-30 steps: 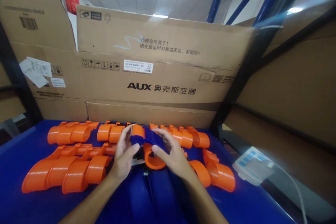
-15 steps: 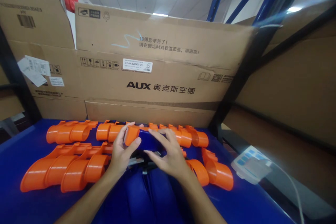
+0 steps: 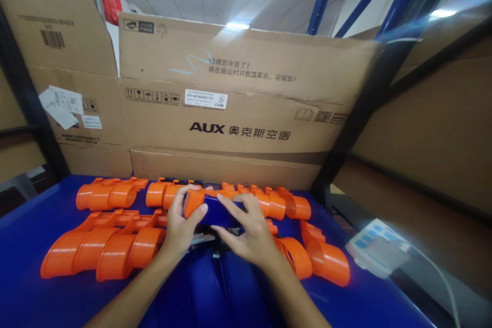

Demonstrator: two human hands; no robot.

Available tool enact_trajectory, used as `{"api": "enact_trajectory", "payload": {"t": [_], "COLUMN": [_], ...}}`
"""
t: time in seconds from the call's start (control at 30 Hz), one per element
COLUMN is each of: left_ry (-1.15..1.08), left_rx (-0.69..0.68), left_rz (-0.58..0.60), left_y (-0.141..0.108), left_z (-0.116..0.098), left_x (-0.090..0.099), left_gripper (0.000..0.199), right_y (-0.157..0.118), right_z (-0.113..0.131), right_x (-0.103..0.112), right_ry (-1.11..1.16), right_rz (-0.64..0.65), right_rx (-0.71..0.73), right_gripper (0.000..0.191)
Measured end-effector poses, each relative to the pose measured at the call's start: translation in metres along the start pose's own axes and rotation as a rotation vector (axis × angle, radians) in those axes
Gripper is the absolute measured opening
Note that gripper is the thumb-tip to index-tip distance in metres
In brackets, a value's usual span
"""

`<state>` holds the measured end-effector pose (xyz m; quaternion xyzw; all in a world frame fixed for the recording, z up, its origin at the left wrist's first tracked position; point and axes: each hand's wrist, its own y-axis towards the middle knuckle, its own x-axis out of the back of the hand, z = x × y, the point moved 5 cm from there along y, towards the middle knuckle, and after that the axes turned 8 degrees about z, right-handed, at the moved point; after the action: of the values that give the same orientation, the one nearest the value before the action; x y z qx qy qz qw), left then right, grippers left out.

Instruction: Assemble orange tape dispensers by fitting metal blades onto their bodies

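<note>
Between my hands is an orange plastic part (image 3: 195,202) with a glossy dark blue piece (image 3: 219,211) joined to or lying against it; I cannot tell which. My left hand (image 3: 182,220) pinches the orange end, thumb in front and fingers behind. On the other side, my right hand (image 3: 248,228) has its fingertips on the blue piece, thumb below and fingers above. Rows of orange plastic rings with tabs (image 3: 115,256) lie on the blue tabletop around both hands. Under my hands, small grey and dark items are mostly hidden.
An AUX cardboard sheet (image 3: 246,107) stands behind the blue tabletop (image 3: 23,246). At the right sits a white and blue power strip (image 3: 378,246) with a cable. Dark metal posts (image 3: 346,128) frame the bench. Further orange rings (image 3: 328,261) lie by my right forearm.
The view has shifted slightly, so everything appears a little further right. My right fingers have moved slightly on the blue piece; both hands keep hold of the same part.
</note>
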<state>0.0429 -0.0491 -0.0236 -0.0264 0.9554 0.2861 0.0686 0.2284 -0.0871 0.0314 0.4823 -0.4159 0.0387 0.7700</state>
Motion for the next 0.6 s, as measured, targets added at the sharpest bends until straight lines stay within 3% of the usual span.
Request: {"api": "enact_trajectory", "payload": {"t": [0.17, 0.27, 0.43, 0.53, 0.6], "left_ry": [-0.188, -0.211, 0.159, 0.412, 0.544], "left_rx": [0.002, -0.056, -0.155, -0.226, -0.327], "left_rz": [0.063, 0.205, 0.432, 0.459, 0.433], "left_y": [0.000, -0.004, -0.019, -0.025, -0.026], "left_z": [-0.007, -0.016, -0.022, -0.023, -0.025], "left_x": [-0.010, -0.018, -0.030, -0.035, -0.036], "left_gripper": [0.072, 0.086, 0.106, 0.132, 0.138], "right_y": [0.002, 0.002, -0.002, -0.002, -0.003], "right_z": [0.000, -0.005, -0.022, -0.023, -0.022], "right_x": [0.002, 0.003, -0.008, -0.013, -0.013], "right_ry": [0.083, 0.211, 0.520, 0.544, 0.507], "right_rz": [-0.022, -0.097, -0.172, -0.141, -0.110], "right_rx": [-0.084, -0.214, -0.471, -0.508, -0.525], "right_gripper": [0.068, 0.058, 0.040, 0.038, 0.042]}}
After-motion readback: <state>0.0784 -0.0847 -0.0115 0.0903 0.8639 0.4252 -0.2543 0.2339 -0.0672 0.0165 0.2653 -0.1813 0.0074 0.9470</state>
